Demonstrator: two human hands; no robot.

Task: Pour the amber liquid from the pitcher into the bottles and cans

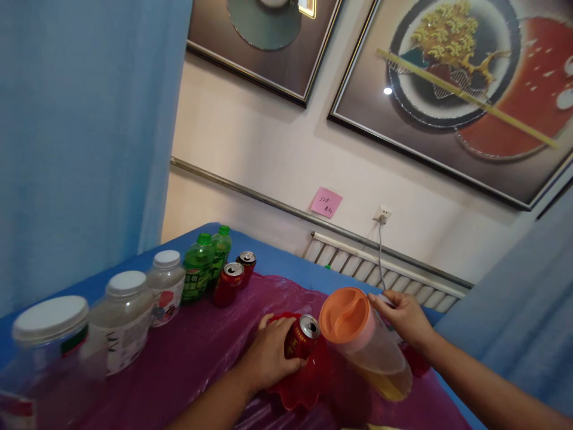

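Observation:
My left hand [268,357] is wrapped round a red drink can [301,341] with an opened silver top. The can is in or just above a red scalloped bowl [308,382]; whether it touches the bottom I cannot tell. My right hand [405,316] grips the handle of a clear pitcher [376,361] with an orange lid [344,315]. The pitcher tilts toward the can, its lid close to the can's top. Yellowish liquid lies low in the pitcher. No stream of liquid is visible.
Two more red cans [229,285], green bottles [197,272] and clear jars with white lids [128,322] line the left of the table. A purple plastic sheet [192,364] covers the blue tabletop. Behind are a radiator [347,263] and a plugged cord [381,251].

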